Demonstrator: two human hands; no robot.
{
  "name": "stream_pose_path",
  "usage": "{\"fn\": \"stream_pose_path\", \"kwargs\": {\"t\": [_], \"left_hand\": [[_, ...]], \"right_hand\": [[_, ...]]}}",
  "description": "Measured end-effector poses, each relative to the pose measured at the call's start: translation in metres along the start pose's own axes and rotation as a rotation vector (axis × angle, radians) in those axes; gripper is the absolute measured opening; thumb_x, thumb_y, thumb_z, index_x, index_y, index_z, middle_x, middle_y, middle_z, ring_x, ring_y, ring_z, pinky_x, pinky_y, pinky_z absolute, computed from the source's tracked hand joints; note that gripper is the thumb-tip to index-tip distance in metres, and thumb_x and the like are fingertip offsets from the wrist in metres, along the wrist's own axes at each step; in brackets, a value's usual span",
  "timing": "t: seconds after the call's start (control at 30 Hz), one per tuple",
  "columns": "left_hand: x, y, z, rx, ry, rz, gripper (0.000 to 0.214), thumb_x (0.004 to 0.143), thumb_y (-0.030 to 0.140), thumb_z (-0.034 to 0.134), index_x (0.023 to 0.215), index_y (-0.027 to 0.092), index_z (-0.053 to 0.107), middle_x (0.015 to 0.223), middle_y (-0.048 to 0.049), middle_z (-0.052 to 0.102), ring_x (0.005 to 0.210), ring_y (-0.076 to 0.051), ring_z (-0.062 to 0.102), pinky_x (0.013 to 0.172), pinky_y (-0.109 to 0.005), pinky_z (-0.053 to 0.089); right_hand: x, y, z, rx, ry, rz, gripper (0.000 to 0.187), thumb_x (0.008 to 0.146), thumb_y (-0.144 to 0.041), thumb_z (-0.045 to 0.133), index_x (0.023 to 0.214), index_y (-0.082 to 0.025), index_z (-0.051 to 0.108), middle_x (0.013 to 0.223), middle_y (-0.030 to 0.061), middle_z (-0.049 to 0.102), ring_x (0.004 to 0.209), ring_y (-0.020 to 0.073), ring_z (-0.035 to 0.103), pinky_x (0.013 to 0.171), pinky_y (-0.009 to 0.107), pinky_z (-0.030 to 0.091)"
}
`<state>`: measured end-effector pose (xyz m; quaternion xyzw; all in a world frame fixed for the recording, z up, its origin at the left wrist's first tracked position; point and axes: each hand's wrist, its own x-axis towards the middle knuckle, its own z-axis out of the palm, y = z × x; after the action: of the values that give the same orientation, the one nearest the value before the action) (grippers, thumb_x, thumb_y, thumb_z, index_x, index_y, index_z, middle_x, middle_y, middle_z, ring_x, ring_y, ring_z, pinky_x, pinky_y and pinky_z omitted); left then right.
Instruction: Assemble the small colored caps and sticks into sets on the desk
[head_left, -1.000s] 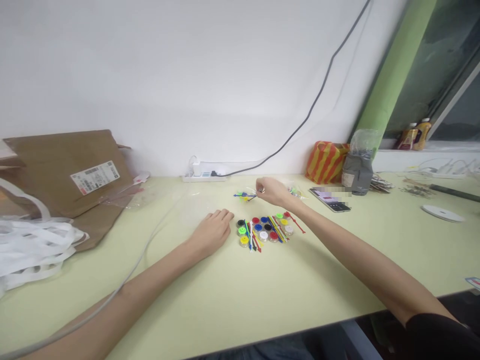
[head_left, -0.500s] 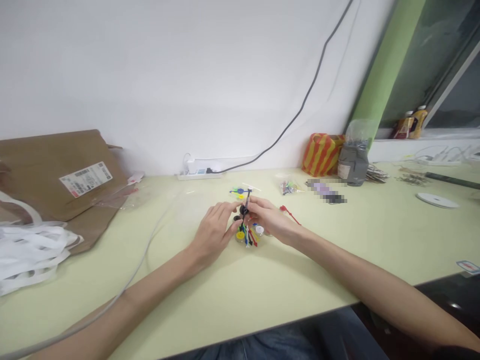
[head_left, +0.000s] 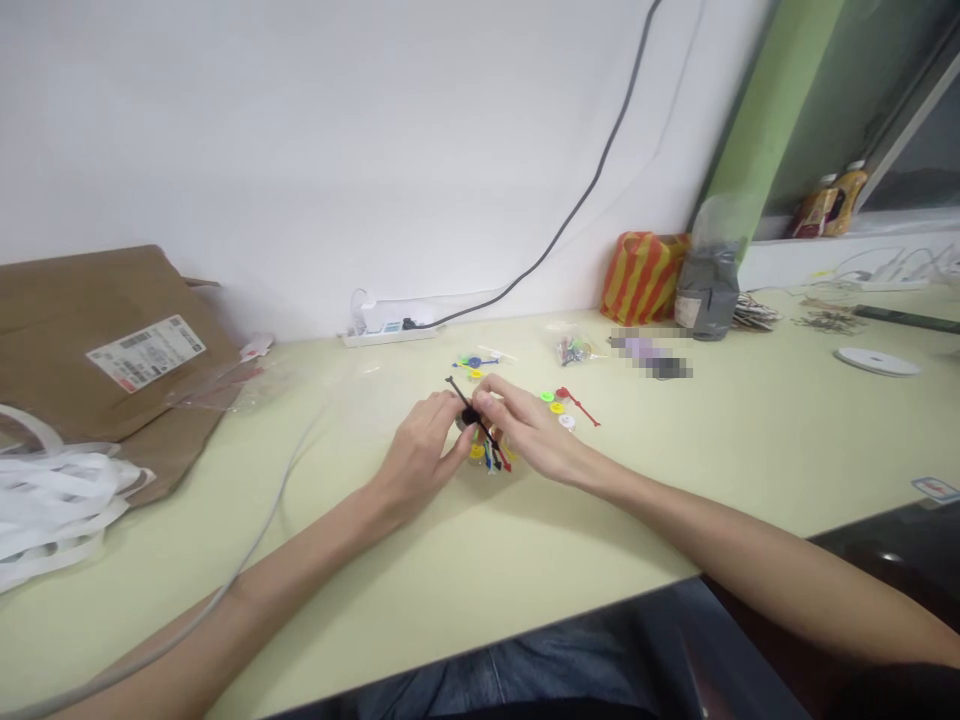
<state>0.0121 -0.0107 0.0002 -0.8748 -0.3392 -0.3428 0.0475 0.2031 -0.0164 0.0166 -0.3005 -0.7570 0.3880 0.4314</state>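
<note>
Between my two hands is a black arrow spinner, a thin pointer with a round black hub, tilted diagonally above the table. My left hand has its thumb and fingers closed around the hub. My right hand pinches beside the hub, its fingertips partly hidden. Beneath them lies a cluster of coloured arrow pointers and round pieces, including a yellow round piece. Right of my right hand lie a red arrow spinner, a green disc, a yellow disc and a white disc.
Behind my hands lie a blue arrow spinner and a small clear bag of parts. A power strip stands against the wall. Brown packaging and white straps fill the left; a grey cable crosses my left forearm.
The black spinner has turned from nearly upright to a diagonal slant. My right hand has shifted, and the coloured discs beside it now show. The camera view has moved slightly.
</note>
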Motion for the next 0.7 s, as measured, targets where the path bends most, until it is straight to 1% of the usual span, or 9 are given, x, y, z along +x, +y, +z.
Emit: {"fn": "stream_pose_path", "kwargs": {"t": [0.07,0.1,0.17,0.27,0.33,0.4,0.47,0.57,0.7], "left_hand": [[0.0005,-0.0021,0.0012,0.058,-0.042,0.027,0.010,0.096,0.022,0.042,0.095,0.020,0.051,0.087,-0.0049,0.058,0.079,-0.020,0.053,0.072,-0.034,0.044],[0.0006,-0.0029,0.0017,0.087,-0.052,0.047,0.009,0.095,0.021,0.043,0.092,0.020,0.051,0.085,-0.0044,0.057,0.078,-0.020,0.052,0.071,-0.034,0.043],[0.0007,-0.0033,0.0023,0.127,-0.031,0.086,0.006,0.092,0.019,0.044,0.088,0.021,0.050,0.082,-0.0038,0.056,0.076,-0.020,0.052,0.069,-0.034,0.042],[0.0005,-0.0017,0.0014,0.135,0.034,0.112,0.004,0.092,0.018,0.046,0.089,0.021,0.049,0.081,-0.0036,0.056,0.075,-0.020,0.052,0.069,-0.033,0.042],[0.0000,-0.0004,0.0003,0.117,0.061,0.110,0.005,0.092,0.018,0.045,0.094,0.020,0.049,0.085,-0.0042,0.057,0.077,-0.020,0.052,0.070,-0.034,0.043],[-0.0007,0.0002,-0.0004,0.097,0.077,0.120,0.008,0.092,0.017,0.044,0.098,0.020,0.049,0.088,-0.0048,0.058,0.078,-0.020,0.053,0.072,-0.034,0.043],[-0.0014,0.0003,-0.0006,0.079,0.088,0.155,0.010,0.091,0.015,0.044,0.097,0.020,0.048,0.088,-0.0049,0.058,0.077,-0.020,0.052,0.070,-0.034,0.043],[-0.0020,0.0006,-0.0003,0.047,0.114,0.211,0.008,0.089,0.016,0.043,0.094,0.021,0.046,0.083,-0.0040,0.055,0.073,-0.019,0.050,0.067,-0.033,0.042],[-0.0029,0.0018,0.0005,-0.020,0.135,0.195,0.006,0.088,0.017,0.041,0.088,0.022,0.045,0.077,-0.0024,0.052,0.068,-0.018,0.046,0.064,-0.033,0.040]], "right_hand": [[-0.0022,0.0017,0.0010,-0.221,0.010,-0.044,0.027,0.100,-0.046,0.045,0.089,-0.022,0.047,0.074,-0.0021,0.058,0.064,0.0131,0.052,0.063,0.026,0.037],[-0.0031,0.0023,0.0017,-0.287,0.016,-0.050,0.025,0.099,-0.044,0.048,0.087,-0.022,0.046,0.073,-0.0027,0.057,0.063,0.0129,0.050,0.062,0.026,0.035],[-0.0042,0.0031,0.0031,-0.318,0.024,-0.060,0.023,0.098,-0.040,0.050,0.085,-0.022,0.043,0.070,-0.0035,0.053,0.060,0.0126,0.047,0.060,0.026,0.032],[-0.0041,0.0037,0.0040,-0.212,0.010,-0.113,0.019,0.101,-0.036,0.044,0.088,-0.023,0.041,0.072,-0.0034,0.050,0.062,0.0129,0.046,0.061,0.027,0.034],[-0.0036,0.0039,0.0039,-0.128,-0.006,-0.154,0.016,0.102,-0.035,0.042,0.092,-0.023,0.040,0.074,-0.0034,0.048,0.064,0.0129,0.045,0.063,0.027,0.035],[-0.0031,0.0039,0.0038,-0.045,-0.033,-0.165,0.015,0.102,-0.034,0.041,0.093,-0.023,0.038,0.075,-0.0037,0.045,0.064,0.0126,0.044,0.063,0.027,0.036],[-0.0029,0.0033,0.0041,0.064,-0.088,-0.139,0.017,0.102,-0.036,0.043,0.093,-0.023,0.038,0.075,-0.0039,0.044,0.064,0.0123,0.043,0.061,0.026,0.036],[-0.0027,0.0009,0.0046,0.260,-0.194,-0.063,0.025,0.101,-0.044,0.047,0.093,-0.023,0.037,0.075,-0.0040,0.045,0.063,0.0117,0.044,0.059,0.025,0.037],[-0.0015,-0.0031,0.0050,0.431,-0.248,0.009,0.035,0.095,-0.052,0.056,0.089,-0.022,0.038,0.072,-0.0045,0.047,0.061,0.0107,0.045,0.059,0.024,0.037]]}}
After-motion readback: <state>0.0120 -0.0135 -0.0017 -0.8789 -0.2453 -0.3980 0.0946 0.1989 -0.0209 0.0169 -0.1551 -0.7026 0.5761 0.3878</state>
